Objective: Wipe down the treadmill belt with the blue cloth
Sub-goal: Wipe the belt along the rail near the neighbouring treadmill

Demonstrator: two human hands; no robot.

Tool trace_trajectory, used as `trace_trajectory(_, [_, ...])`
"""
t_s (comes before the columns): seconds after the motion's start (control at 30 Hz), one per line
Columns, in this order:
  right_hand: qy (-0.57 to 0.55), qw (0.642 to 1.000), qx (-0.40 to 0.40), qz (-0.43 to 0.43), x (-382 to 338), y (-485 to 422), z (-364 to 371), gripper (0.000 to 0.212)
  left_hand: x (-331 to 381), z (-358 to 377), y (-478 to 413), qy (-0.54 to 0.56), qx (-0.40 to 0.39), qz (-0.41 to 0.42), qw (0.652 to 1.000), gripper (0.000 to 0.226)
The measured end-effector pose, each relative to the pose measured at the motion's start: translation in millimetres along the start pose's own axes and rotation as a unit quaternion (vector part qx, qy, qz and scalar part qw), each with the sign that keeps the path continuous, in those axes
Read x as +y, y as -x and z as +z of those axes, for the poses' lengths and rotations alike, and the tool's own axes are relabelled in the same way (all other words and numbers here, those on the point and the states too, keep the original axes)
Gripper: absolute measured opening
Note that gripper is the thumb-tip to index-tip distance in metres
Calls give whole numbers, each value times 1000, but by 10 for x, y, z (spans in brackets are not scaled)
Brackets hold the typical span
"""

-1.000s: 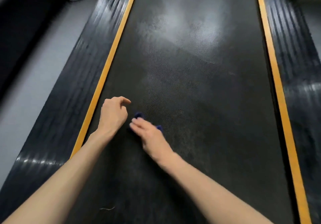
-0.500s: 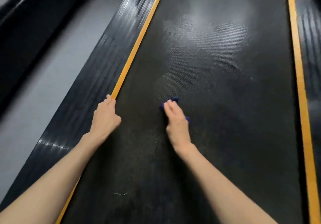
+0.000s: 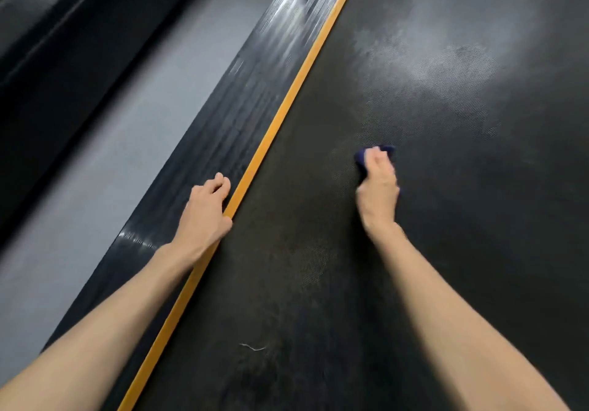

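The left hand and right hand are bare. Both forearms are bare too, slim, uncovered as far as they show; the right one is slightly blurred.

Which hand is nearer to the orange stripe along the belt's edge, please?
Left. The left hand lies over the orange stripe; the right hand holds the blue cloth, well to its right.

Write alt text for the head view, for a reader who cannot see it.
A person's right hand holds a blue cloth against the dark treadmill belt, seen from above. The left hand rests at the belt's left edge, across the yellow strip and ribbed side rail.
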State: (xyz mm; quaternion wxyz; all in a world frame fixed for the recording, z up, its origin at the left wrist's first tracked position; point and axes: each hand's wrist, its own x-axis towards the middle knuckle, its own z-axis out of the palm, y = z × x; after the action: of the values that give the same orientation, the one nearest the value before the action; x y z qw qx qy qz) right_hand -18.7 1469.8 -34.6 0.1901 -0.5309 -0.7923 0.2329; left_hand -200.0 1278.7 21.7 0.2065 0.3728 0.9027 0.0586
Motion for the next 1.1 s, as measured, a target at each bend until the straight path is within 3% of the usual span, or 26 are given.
trace_trajectory(0.07, [-13, 973, -100, -210, -458, 569, 369, 49, -10, -31, -25, -7, -8, 5, 1000, 74])
trace_trajectory(0.13, [0, 879, -252, -404, -749, 1079, 508, 47, -11, -48, -30, -18, -10, 5, 1000, 76])
trace_trajectory(0.2, [1, 794, -338, -506, -741, 1140, 494, 45, -16, -51, -23, -63, -16, 8, 998, 79])
trace_trajectory(0.23, [8, 787, -327, -522, -681, 1035, 484, 45, -21, -61, -28, -87, -24, 11, 996, 79])
trace_trajectory(0.27, [18, 795, -309, -522, -628, 898, 442, 47, -41, -84, -44, -101, -39, 13, 994, 79])
trace_trajectory(0.33, [8, 853, -243, -462, -468, 515, 387, 45, -92, -153, -80, -72, -97, 7, 993, 80])
trace_trajectory(0.43, [46, 939, -154, -303, -327, -74, 203, 51, -154, -252, -79, -4, -156, 28, 987, 85])
trace_trajectory(0.53, [16, 984, -107, -140, -512, -135, 207, 66, -158, -270, -53, -4, -149, 37, 988, 87])
trace_trajectory(0.6, [-16, 976, -142, -163, -692, 264, 326, 69, -134, -261, -45, -2, -146, 34, 989, 87])
trace_trajectory(0.63, [-32, 955, -190, -225, -748, 540, 401, 68, -119, -250, -41, -5, -140, 33, 990, 87])
trace_trajectory(0.73, [-38, 846, -316, -427, -720, 1087, 428, 63, -85, -214, -23, -20, -114, 27, 993, 86])
trace_trajectory(0.8, [2, 804, -313, -506, -587, 913, 428, 53, -70, -177, -12, -27, -101, 26, 994, 86])
trace_trajectory(0.83, [7, 810, -301, -503, -537, 768, 423, 50, -75, -159, -5, -42, -89, 30, 995, 85])
trace_trajectory(0.93, [31, 901, -199, -386, -334, 252, 256, 42, -104, -80, 20, -89, -30, 34, 995, 84])
trace_trajectory(0.97, [64, 920, -176, -345, -243, 109, 167, 51, -109, -57, 38, -91, -11, 22, 996, 83])
trace_trajectory(1.03, [94, 941, -166, -280, -78, -61, -35, 68, -116, -41, 63, -82, -1, -2, 997, 82])
trace_trajectory(1.1, [90, 955, -161, -231, 22, -94, -172, 71, -133, -36, 78, -79, -18, -7, 997, 83])
